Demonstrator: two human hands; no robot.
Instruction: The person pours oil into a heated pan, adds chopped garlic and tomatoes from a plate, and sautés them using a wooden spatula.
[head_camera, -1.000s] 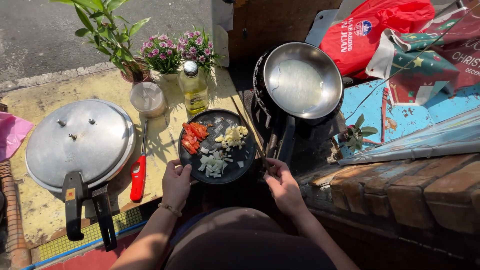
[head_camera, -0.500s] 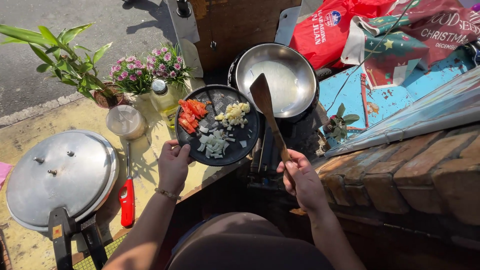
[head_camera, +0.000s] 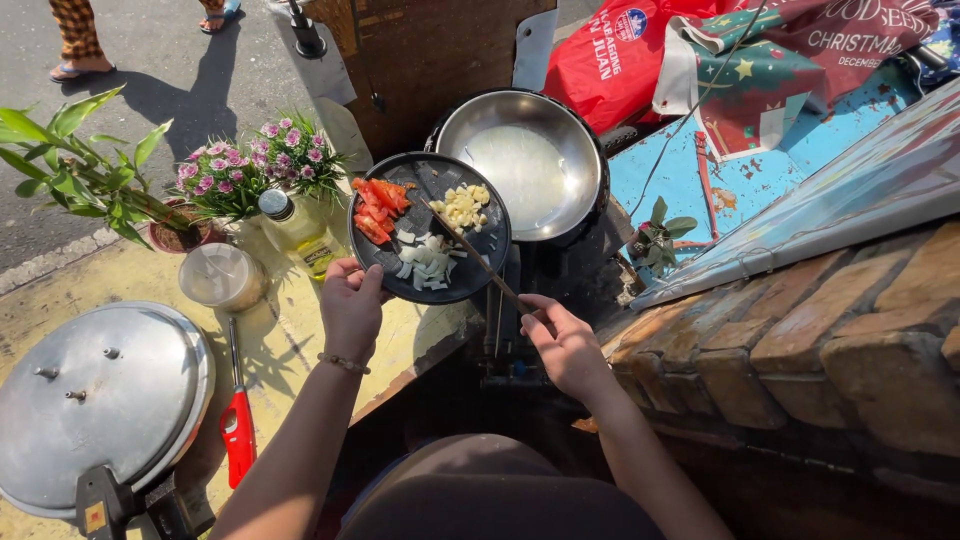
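Grey metal: a pressure cooker lid (head_camera: 100, 400) is lying at the near left, with a red lighter (head_camera: 238, 435) just right of it. Farther off, a glass jar (head_camera: 220, 276) and an oil bottle (head_camera: 293, 232) are standing before potted flowers (head_camera: 262, 165).

The left hand (head_camera: 352, 305) is gripping the near rim of a black plate (head_camera: 430, 228), fingers curled under it and thumb on top, holding it raised beside the pan, probably so the food can be pushed across. Tomato (head_camera: 378, 207), onion (head_camera: 425, 264) and garlic (head_camera: 462, 205) are sitting in separate heaps on the plate.

The right hand (head_camera: 565, 345) is clenching a wooden spatula (head_camera: 472, 255), whose blade is resting across the plate.

A steel pan (head_camera: 524, 165) is sitting on the stove, far right of the plate.
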